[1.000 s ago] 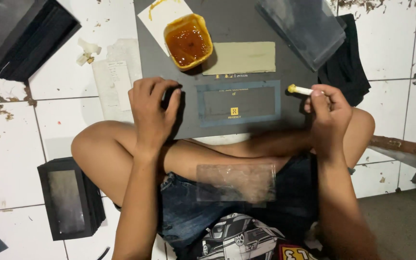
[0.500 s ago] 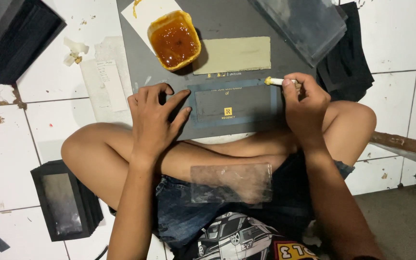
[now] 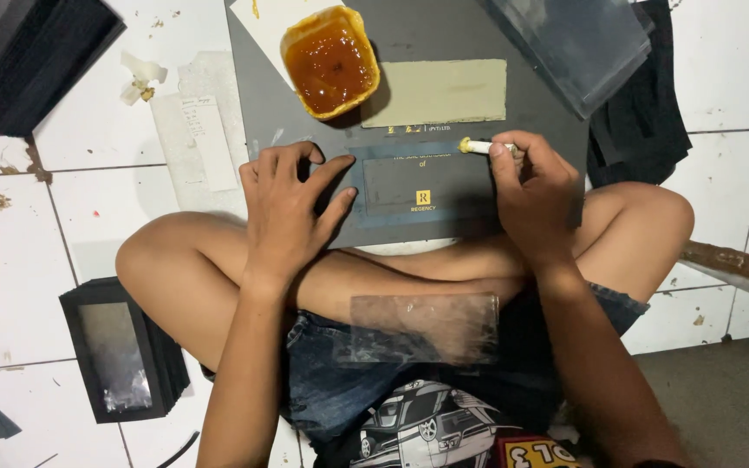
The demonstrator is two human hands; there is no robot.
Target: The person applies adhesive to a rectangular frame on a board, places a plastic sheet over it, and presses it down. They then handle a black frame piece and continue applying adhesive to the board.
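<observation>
Going left to right: your left hand (image 3: 286,204) is lying spread wide, fingers splayed and holding nothing, pressing down on the left end of the dark blue card (image 3: 413,186); that card is sitting on the large grey board (image 3: 444,35) across your crossed legs, its long axis running left to right between your two hands. Your right hand (image 3: 535,191) is closing narrowly around a small white stick (image 3: 478,147), whose yellowish tip is pointing left and touching the card's upper edge near its right corner; so the right hand is the nearer one to that edge, and the card is lying just left of and below the tip. Above, the yellow tub (image 3: 329,59) of amber glue is standing on the board, just beside a pale olive card (image 3: 446,91). Your right palm is covering the card's right end; the stick's far end is hidden in your fingers; the clear plastic sheet (image 3: 418,325) on your lap is hard to make out.
</observation>
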